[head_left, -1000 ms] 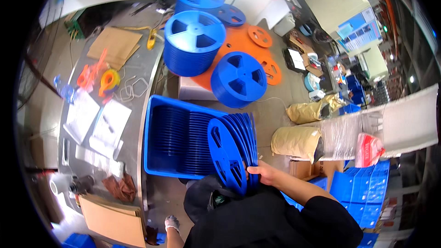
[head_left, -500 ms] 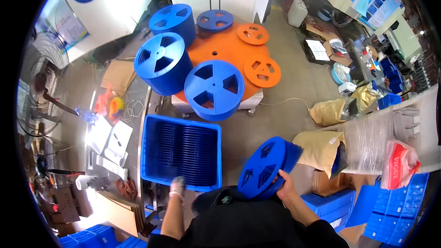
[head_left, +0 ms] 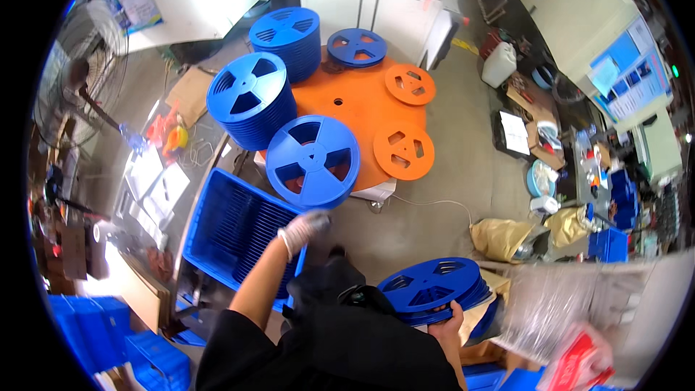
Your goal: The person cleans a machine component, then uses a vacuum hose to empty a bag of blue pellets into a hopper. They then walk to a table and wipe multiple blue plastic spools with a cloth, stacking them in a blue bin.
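At lower right, by the person's R side, is the held stack of blue reels [head_left: 429, 280], grasped by the R hand [head_left: 447, 326] at its near edge, thumb & fingers closed on the rim. Discs, so no real long axis; broad faces point up w/ some tilt, the oval running approx L-R & rising a bit to the R. Reel count unclear, edges overlap. R hand is nearest, obv; the gloved L hand [head_left: 308, 229] is off to the L & farther fwd, well apart from the stack, w/ floor [head_left: 371, 239] btwn. L hand is blurred: can't tell if fingers are spread or curled, no reel seen in it. In view it overlaps the R edge of the blue tote [head_left: 215, 210], where more reels [head_left: 255, 239] stand on edge, packed in a row. Just fwd of it, a blue reel pile [head_left: 315, 162] sits on the orange round table [head_left: 344, 83]; contact btwn hand & pile unclear. 2 orange reels [head_left: 407, 151] lie to the pile's R
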Demonstrator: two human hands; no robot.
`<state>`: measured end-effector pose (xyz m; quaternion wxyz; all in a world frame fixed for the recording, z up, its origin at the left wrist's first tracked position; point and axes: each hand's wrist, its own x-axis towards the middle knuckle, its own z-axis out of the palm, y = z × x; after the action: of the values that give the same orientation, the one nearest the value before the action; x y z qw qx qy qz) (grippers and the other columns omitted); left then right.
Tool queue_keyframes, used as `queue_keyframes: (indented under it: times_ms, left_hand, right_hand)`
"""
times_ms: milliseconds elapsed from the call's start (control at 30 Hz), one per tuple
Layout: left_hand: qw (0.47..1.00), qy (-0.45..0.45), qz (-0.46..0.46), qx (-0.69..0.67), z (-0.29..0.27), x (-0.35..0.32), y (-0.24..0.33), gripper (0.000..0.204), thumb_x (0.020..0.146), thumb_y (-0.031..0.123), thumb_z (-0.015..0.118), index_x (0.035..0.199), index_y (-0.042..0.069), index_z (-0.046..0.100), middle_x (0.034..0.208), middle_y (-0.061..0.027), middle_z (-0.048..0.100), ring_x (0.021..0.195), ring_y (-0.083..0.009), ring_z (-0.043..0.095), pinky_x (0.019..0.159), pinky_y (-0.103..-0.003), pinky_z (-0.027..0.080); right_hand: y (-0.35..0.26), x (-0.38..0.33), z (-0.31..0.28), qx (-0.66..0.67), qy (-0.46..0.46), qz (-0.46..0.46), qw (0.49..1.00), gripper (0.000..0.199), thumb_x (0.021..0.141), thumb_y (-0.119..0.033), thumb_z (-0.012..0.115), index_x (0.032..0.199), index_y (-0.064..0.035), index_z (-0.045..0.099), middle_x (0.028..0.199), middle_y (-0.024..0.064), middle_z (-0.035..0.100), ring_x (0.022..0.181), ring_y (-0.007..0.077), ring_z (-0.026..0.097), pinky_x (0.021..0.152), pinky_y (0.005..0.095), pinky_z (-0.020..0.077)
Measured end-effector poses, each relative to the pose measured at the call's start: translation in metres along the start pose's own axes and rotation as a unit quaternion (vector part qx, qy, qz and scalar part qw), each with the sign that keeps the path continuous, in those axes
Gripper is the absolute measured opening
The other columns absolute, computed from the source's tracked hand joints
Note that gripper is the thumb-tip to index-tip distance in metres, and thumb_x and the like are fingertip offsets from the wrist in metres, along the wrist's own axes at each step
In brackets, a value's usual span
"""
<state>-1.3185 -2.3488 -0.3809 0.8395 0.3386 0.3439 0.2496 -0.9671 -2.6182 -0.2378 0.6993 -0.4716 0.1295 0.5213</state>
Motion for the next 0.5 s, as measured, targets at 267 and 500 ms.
queue_keyframes:
  times_ms: [267, 500]
  left_hand:
    - [0.979, 0.15, 0.141, 0.011, -0.021, 0.221, 0.233, 0.04, 0.093, 0.027, 0.053, 0.122, 0.001, 0.051, 0.113, -0.0133, 0.059, 0.1, -0.0235, 0.059, 0.089, -0.035, 0.047]
    - [0.86, 0.423, -0.066, 0.278, -0.161, 0.491, 0.242, 0.041, 0.083, 0.031, 0.058, 0.115, 0.005, 0.061, 0.104, -0.016, 0.063, 0.1, -0.0247, 0.06, 0.091, -0.036, 0.044]
  right_hand:
    - [-0.044, 0.119, 0.071, -0.055, 0.084, -0.032, 0.994, 0.015, 0.083, -0.022, 0.053, 0.088, -0.0071, 0.054, 0.074, 0.0021, 0.05, 0.071, 0.0161, 0.049, 0.069, 0.0301, 0.0437]
    - [-0.083, 0.205, 0.13, -0.228, 0.156, 0.059, 0.959, 0.032, 0.081, -0.025, 0.055, 0.102, -0.001, 0.06, 0.098, 0.0124, 0.065, 0.091, 0.025, 0.062, 0.083, 0.0381, 0.0497]
